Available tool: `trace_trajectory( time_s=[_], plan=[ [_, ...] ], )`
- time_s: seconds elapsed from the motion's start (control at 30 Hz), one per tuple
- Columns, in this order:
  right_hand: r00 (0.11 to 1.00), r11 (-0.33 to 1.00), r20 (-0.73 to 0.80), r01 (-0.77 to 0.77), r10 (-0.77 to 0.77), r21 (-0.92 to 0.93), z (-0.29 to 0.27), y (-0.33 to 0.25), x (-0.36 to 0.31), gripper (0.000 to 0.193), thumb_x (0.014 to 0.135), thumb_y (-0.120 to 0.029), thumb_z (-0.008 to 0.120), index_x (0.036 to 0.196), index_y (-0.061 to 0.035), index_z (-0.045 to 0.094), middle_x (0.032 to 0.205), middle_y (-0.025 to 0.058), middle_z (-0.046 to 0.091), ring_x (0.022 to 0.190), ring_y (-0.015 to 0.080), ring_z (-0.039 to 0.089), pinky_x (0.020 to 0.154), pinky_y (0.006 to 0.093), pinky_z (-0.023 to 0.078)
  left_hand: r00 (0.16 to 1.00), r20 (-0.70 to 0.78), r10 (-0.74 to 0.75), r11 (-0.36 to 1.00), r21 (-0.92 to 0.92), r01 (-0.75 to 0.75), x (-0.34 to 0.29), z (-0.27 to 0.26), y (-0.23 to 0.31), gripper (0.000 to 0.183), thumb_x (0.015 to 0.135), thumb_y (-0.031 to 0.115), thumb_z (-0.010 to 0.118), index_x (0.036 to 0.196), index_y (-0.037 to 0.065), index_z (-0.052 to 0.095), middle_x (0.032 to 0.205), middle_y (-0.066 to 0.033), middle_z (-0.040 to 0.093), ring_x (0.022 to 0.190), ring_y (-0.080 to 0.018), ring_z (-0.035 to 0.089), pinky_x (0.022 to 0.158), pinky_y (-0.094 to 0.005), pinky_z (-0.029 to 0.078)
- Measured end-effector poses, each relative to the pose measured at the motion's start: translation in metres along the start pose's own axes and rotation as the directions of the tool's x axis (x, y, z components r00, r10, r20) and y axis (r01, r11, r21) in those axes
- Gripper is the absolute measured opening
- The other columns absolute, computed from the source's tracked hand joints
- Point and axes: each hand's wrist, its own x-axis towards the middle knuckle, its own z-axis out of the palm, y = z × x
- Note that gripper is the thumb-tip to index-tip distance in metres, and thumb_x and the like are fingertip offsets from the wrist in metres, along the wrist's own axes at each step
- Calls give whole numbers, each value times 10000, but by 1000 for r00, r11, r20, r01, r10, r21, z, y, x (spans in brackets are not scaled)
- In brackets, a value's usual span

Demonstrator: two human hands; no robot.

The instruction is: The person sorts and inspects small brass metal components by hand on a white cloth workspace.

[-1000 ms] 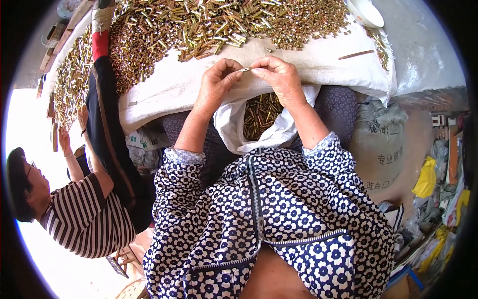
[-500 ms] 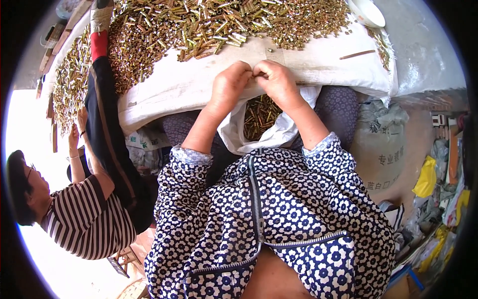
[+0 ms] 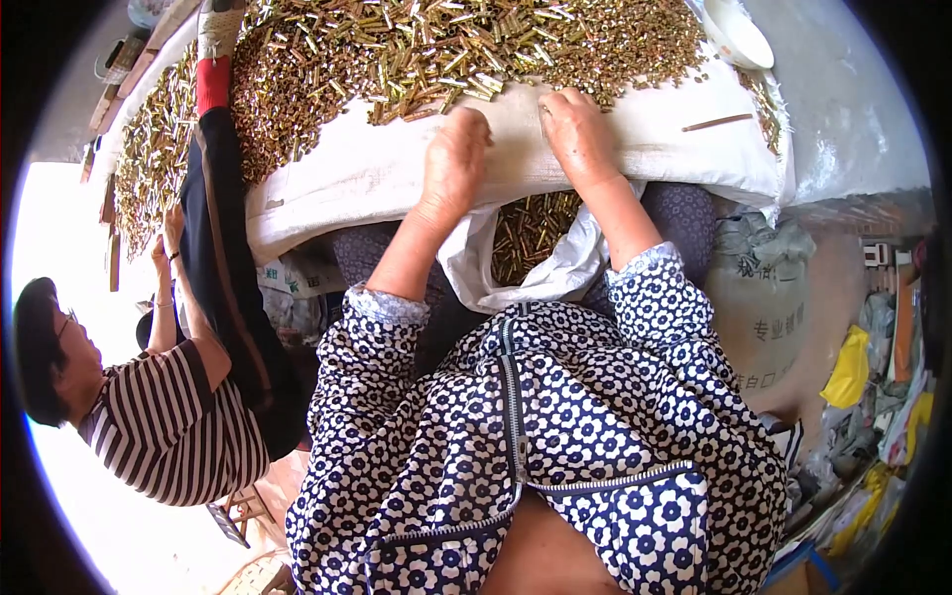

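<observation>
My left hand [image 3: 456, 164] is held over the front of the white cloth with its fingers curled in; whatever it holds is hidden. My right hand [image 3: 578, 139] reaches farther forward, its fingertips bent down by the edge of a heap of small nut-like metal pieces [image 3: 635, 50]. Those fingers look pinched, and I cannot make out anything in them. Beyond my left hand lies a heap of longer brassy metal rods or sleeves [image 3: 436, 59]. Between my knees, below both hands, an open white sack [image 3: 466, 273] contains more of the long metal pieces [image 3: 531, 233].
A white bowl [image 3: 736, 35] stands at the far right, and a thin brown stick [image 3: 716, 123] rests on the cloth [image 3: 337, 183]. To my left sits a co-worker [image 3: 178, 416] in a striped shirt, one leg stretched across the table. Full sacks [image 3: 759, 297] and plastic bags [image 3: 846, 367] stand right.
My hands were together above the sack's opening and have come apart. The right one moved forward to the small pieces; the left shifted slightly left.
</observation>
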Motion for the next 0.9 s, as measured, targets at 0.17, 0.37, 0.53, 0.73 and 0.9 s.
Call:
trace_trajectory(
  time_s=[0.17,0.37,0.53,0.73,0.9],
  plan=[
    [998,999,-66,26,-24,30,-2,-1,1,97,777,-91,633,871,-113,632,863,70,622,819,281,610,704,380,510,963,-99,250,833,530,-161,35,-29,-13,64,849,59,523,899,35,555,852,-171,608,768,-341,616,692,-419,501],
    [996,953,-91,40,-13,300,-7,-1,-7,141,778,-53,622,907,-103,650,830,48,608,752,206,599,652,308,494,987,64,144,588,797,-138,43,-28,-16,113,829,140,545,845,44,603,899,-172,598,797,-349,616,724,-430,499],
    [972,660,210,-228,108,716,-26,-21,-12,151,807,-37,635,952,-66,661,794,-15,592,726,74,547,661,212,449,976,131,173,865,454,-214,13,-24,-5,121,795,86,640,906,39,631,846,-117,628,741,-248,618,672,-358,487],
    [920,341,365,-391,139,855,-27,-29,-21,143,843,-144,626,920,-29,661,825,2,643,779,64,548,713,232,438,973,200,-112,994,21,110,1,-27,0,108,850,46,636,957,38,623,738,30,579,644,-30,488,575,-191,408],
    [900,279,412,-435,139,856,-27,-32,-25,153,838,-151,641,921,-24,660,825,-5,638,785,70,548,730,221,435,960,238,-148,969,-159,189,-4,-26,-2,107,867,55,629,973,45,617,715,49,565,631,-17,476,555,-172,394]
  ],
)
